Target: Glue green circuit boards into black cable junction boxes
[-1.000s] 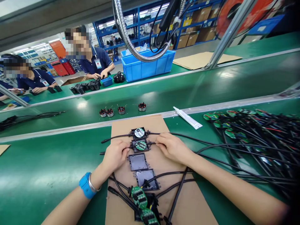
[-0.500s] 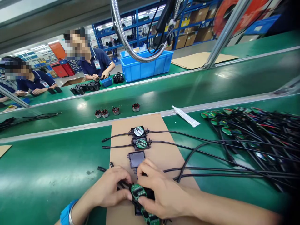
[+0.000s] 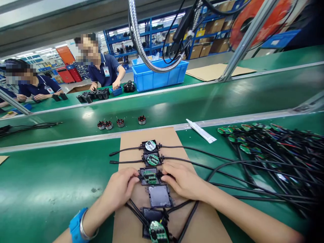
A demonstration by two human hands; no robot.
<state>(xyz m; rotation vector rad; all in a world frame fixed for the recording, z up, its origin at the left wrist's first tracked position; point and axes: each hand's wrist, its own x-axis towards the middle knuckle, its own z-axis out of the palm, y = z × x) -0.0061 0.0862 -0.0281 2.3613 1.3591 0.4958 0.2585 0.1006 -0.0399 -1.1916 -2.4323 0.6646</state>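
Note:
A green circuit board [image 3: 150, 177] with black cables lies over the third black plastic case [image 3: 143, 183] on the cardboard sheet [image 3: 135, 133]. My left hand [image 3: 120, 189] pinches at the case's left end, on the board's cable. At the right end, my right hand [image 3: 183, 180] pinches the cable; its fingertips partly hide the grip. Nearer me is a case [image 3: 160, 196] without a board, and below it another case [image 3: 149, 213] with a green board [image 3: 158, 232] leaning on it. Two farther cases hold round boards, one white-faced [image 3: 150, 145], one green [image 3: 153, 160].
A heap of cabled boards [image 3: 273, 152] fills the right side, with cables running to the cardboard. A white tube [image 3: 201, 131] lies near the bench's metal edge. Several small motors [image 3: 142, 119] sit on the belt beyond. Co-workers [image 3: 107, 69] sit opposite, near a blue bin [image 3: 158, 76].
Both hands have moved away from me, up to the third case, bringing one board there. Another board stays by the nearest case. The opposite co-worker's hand now reaches into a small blue tray.

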